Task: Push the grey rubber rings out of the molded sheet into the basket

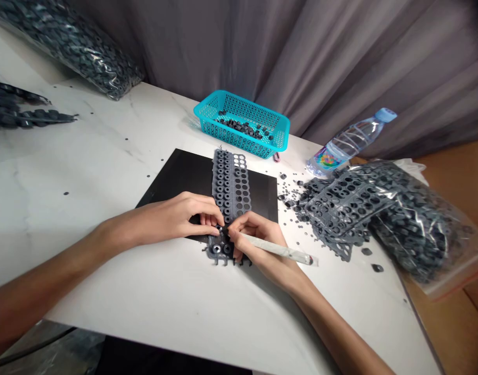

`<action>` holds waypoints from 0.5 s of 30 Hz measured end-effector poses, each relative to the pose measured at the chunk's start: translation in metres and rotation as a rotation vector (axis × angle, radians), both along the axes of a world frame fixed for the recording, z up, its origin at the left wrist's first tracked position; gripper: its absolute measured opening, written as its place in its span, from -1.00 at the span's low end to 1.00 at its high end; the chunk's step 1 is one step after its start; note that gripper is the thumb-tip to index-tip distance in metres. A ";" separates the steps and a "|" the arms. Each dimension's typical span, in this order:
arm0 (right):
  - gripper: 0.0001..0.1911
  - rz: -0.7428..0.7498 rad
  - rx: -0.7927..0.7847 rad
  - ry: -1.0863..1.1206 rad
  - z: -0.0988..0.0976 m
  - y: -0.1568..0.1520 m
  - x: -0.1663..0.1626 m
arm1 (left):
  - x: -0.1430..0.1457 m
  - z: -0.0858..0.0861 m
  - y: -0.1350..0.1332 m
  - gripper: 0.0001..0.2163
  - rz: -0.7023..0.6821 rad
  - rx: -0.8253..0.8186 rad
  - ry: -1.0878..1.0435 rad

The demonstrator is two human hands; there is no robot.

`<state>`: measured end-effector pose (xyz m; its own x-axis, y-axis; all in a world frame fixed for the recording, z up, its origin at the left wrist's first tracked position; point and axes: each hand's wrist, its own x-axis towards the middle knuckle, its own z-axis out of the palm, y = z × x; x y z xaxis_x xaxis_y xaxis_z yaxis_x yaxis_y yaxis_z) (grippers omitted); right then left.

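A long dark-grey rubber sheet (pixel 223 182) with rows of round moulded parts lies on a black mat (pixel 176 177). Its left rows hold ring-shaped pieces; the right rows show open holes. My left hand (pixel 192 216) is closed at the sheet's near part, thumb and forefinger almost meeting over it. My right hand (pixel 262 239) grips a whitish pen-shaped tool (pixel 280 248) with a clear rear end. The tool's tip is hidden by my fingers, close to my left fingertips. A ring piece (pixel 217 249) shows at the sheet's near end.
Behind the mat stands a turquoise basket (pixel 239 143) with small black pieces. To the right are a water bottle (pixel 344 143), stacked perforated sheets (pixel 340 203) and a filled plastic bag (pixel 414 229). Another filled bag (pixel 86 57) lies back left. Small black bits dot the white table (pixel 145 291).
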<state>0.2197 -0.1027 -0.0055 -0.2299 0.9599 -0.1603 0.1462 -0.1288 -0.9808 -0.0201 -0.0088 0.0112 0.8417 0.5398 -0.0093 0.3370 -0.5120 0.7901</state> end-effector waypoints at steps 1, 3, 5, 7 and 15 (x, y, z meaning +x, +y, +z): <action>-0.84 -0.001 0.003 -0.006 0.000 0.000 -0.001 | 0.000 0.000 0.000 -0.85 0.001 0.001 -0.004; -0.86 -0.011 0.005 -0.007 0.000 -0.001 -0.002 | 0.000 0.000 0.000 -0.85 -0.002 0.008 -0.010; -0.88 -0.015 0.004 -0.001 0.000 -0.001 -0.002 | 0.000 -0.001 0.000 -0.85 -0.006 0.016 -0.021; -0.89 -0.014 0.003 0.000 -0.001 -0.001 -0.001 | 0.000 0.000 0.000 -0.85 -0.009 0.020 -0.033; -0.85 0.030 0.056 -0.129 0.007 -0.004 -0.004 | 0.004 0.001 -0.010 -0.84 0.006 0.173 0.034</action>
<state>0.2157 -0.1066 0.0012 -0.2391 0.9613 -0.1370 0.2748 -0.0684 -0.9591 -0.0156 -0.0188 0.0125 0.8391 0.5412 0.0553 0.3661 -0.6369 0.6785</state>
